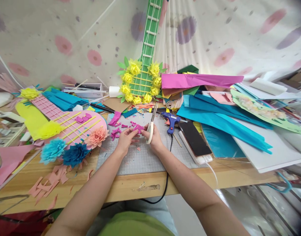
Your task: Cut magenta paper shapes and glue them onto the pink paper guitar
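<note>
Between my two hands is a small piece of magenta crepe paper (pixel 139 128). My left hand (pixel 125 140) pinches its left side with thumb and fingertips. White-handled scissors (pixel 150 131) hang on my right hand (pixel 155 139), blades pointing up and away, while that hand's fingertips touch the paper's right side. Several magenta paper scraps (pixel 115 133) lie on the grey cutting mat (pixel 140 165) just left of the paper. A pink paper guitar (pixel 74 127) with crepe flowers rests to the left of my left hand.
A green guitar (pixel 142 82) ringed with yellow flowers stands at the back. Right of my hands lie a blue glue gun (pixel 172 122) with a black cord and a phone (pixel 195 137) on a white power block. Blue crepe sheets (pixel 221 121) spread farther right. Pink scraps (pixel 50 178) lie front left.
</note>
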Available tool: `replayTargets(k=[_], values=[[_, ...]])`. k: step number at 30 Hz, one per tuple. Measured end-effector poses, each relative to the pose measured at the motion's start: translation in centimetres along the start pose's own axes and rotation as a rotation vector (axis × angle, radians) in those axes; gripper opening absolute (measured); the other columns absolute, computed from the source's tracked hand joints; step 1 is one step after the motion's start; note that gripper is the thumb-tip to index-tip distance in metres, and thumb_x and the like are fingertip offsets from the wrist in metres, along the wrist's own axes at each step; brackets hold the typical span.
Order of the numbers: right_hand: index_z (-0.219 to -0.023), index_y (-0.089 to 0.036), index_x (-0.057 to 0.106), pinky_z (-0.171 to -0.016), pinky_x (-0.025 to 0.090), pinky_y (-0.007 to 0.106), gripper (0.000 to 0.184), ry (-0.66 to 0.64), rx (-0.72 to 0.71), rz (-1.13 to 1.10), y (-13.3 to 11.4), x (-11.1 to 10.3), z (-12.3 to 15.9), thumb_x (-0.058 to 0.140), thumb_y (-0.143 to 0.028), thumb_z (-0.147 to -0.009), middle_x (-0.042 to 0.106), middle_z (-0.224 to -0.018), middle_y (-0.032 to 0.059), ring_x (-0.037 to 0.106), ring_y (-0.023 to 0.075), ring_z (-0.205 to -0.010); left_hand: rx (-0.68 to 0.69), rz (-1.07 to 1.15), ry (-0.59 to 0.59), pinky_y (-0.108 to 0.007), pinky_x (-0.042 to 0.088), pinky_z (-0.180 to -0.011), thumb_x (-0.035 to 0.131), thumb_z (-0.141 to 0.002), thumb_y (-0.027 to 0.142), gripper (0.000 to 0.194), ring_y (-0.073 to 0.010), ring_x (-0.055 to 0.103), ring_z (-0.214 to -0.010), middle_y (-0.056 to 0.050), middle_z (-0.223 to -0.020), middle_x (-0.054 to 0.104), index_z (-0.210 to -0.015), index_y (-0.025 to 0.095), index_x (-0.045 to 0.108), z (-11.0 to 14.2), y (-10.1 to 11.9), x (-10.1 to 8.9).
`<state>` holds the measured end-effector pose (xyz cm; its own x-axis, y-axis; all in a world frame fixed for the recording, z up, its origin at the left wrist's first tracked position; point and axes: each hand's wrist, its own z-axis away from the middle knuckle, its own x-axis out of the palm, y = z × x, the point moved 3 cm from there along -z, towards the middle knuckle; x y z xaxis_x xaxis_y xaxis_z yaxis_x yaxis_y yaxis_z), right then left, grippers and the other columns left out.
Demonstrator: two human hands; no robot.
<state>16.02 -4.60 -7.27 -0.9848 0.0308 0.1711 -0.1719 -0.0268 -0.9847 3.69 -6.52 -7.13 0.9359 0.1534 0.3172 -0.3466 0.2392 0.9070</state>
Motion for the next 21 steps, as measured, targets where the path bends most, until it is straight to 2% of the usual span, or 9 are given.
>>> replayTargets(k=[6, 9, 12, 16, 19, 21], values=[[-0.074, -0.020, 0.041, -0.054, 0.036, 0.024, 0.037, -0.031, -0.012, 0.002, -0.2, 0.0, 0.1, 0.068, -0.036, -0.053, 0.046, -0.066, -0.0049, 0.045, 0.0092, -0.057, -0.012, -0.032, 0.054, -0.020, 0.047, -0.046, 0.076, -0.048, 0.031, 0.029, -0.0113, 0.058, -0.054, 0.000, -0.059, 0.061, -0.064, 0.013, 0.058, 0.1, -0.1, -0.1], [-0.076, -0.020, 0.040, -0.053, 0.035, 0.024, 0.035, -0.063, -0.006, 0.040, -0.3, -0.1, 0.2, 0.065, -0.039, -0.059, 0.046, -0.065, -0.0050, 0.045, 0.0090, -0.056, 0.009, 0.062, 0.095, -0.019, 0.047, -0.048, 0.075, -0.050, 0.028, 0.027, -0.0112, 0.059, -0.056, 0.000, -0.061, 0.061, -0.065, 0.013, 0.058, -0.1, 0.1, -0.3], [-0.077, -0.021, 0.043, -0.056, 0.035, 0.024, 0.031, -0.125, -0.015, 0.211, -0.2, -0.3, 0.4, 0.062, -0.040, -0.063, 0.047, -0.065, -0.0052, 0.044, 0.0095, -0.057, 0.027, 0.230, 0.126, -0.019, 0.047, -0.051, 0.074, -0.054, 0.024, 0.025, -0.0110, 0.061, -0.062, 0.000, -0.068, 0.064, -0.070, 0.014, 0.059, -0.4, 0.4, -0.7], [-0.078, -0.022, 0.045, -0.058, 0.034, 0.024, 0.032, -0.220, -0.063, 0.439, 0.0, -0.3, 0.6, 0.066, -0.039, -0.060, 0.047, -0.063, -0.0061, 0.043, 0.0103, -0.059, 0.032, 0.360, 0.138, -0.017, 0.046, -0.053, 0.072, -0.057, 0.022, 0.022, -0.0105, 0.062, -0.068, 0.000, -0.071, 0.065, -0.073, 0.016, 0.058, -0.7, 0.8, -1.0], [-0.076, -0.022, 0.046, -0.056, 0.035, 0.024, 0.033, -0.189, -0.056, 0.456, 0.1, -0.2, 0.6, 0.067, -0.040, -0.058, 0.048, -0.062, -0.0059, 0.043, 0.0104, -0.058, 0.046, 0.371, 0.137, -0.017, 0.046, -0.054, 0.072, -0.057, 0.021, 0.022, -0.0110, 0.062, -0.070, 0.000, -0.071, 0.065, -0.073, 0.016, 0.059, -0.7, 0.9, -1.0], [-0.077, -0.021, 0.046, -0.057, 0.038, 0.025, 0.033, -0.145, -0.035, 0.348, -0.1, -0.2, 0.5, 0.067, -0.040, -0.058, 0.051, -0.066, -0.0045, 0.046, 0.0104, -0.058, 0.013, 0.365, 0.132, -0.017, 0.047, -0.052, 0.071, -0.058, 0.019, 0.018, -0.0106, 0.062, -0.067, 0.000, -0.071, 0.065, -0.070, 0.015, 0.058, -0.5, 0.9, -0.9]])
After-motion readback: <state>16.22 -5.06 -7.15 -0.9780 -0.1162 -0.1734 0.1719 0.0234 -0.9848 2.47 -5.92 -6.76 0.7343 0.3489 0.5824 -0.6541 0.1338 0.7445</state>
